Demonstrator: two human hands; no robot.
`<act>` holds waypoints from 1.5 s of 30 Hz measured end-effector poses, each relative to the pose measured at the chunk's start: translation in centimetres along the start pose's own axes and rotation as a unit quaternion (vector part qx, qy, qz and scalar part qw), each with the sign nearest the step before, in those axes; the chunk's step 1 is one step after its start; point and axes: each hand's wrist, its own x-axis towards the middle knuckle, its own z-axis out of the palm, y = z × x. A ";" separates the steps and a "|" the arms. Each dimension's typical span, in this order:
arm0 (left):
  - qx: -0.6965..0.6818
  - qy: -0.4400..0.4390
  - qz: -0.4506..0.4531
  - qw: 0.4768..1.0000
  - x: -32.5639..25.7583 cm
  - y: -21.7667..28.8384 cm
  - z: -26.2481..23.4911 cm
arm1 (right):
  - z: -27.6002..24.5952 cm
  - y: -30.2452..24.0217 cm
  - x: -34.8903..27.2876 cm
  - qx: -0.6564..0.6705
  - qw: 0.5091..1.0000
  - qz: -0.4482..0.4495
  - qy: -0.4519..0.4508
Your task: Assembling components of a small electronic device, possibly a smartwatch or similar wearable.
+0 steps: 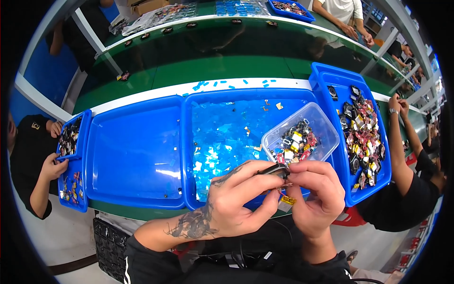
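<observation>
Over the front edge of the trays, my left hand grips a small black watch-like device between fingers and thumb. My right hand pinches at the right end of the same device, fingertips touching it. Below the fingertips dangles a small yellow battery-like piece on thin wires. Exactly where the wires join is hidden by the fingers. Just beyond my hands, a clear plastic box holds small circuit boards and yellow-wrapped pieces. It sits tilted on the blue tray strewn with blue film pieces.
To the right, a deep blue tray is heaped with boards and round black cases. Left lies a wide blue tray with a few specks. A green conveyor runs behind. Co-workers sit at both sides; one person's hand touches a left tray.
</observation>
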 end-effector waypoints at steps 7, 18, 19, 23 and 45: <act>-0.011 -0.005 0.029 1.000 0.2 0.2 0.2 | -0.8 -0.1 0.2 0.006 0.999 -0.035 -0.023; -0.025 0.015 0.024 0.999 0.1 0.1 0.3 | -0.8 -0.7 -0.2 0.013 1.000 0.024 -0.015; -0.025 0.014 0.025 0.999 0.0 0.2 0.3 | -0.7 -0.7 -0.3 0.009 1.000 0.022 0.000; -0.090 0.002 -0.057 0.994 -0.3 0.4 0.3 | -0.6 -0.5 -0.5 -0.011 1.000 -0.004 0.006; -0.178 -0.028 -0.135 0.974 -0.2 0.7 -0.1 | -0.3 0.6 -1.4 -0.019 0.999 -0.032 0.039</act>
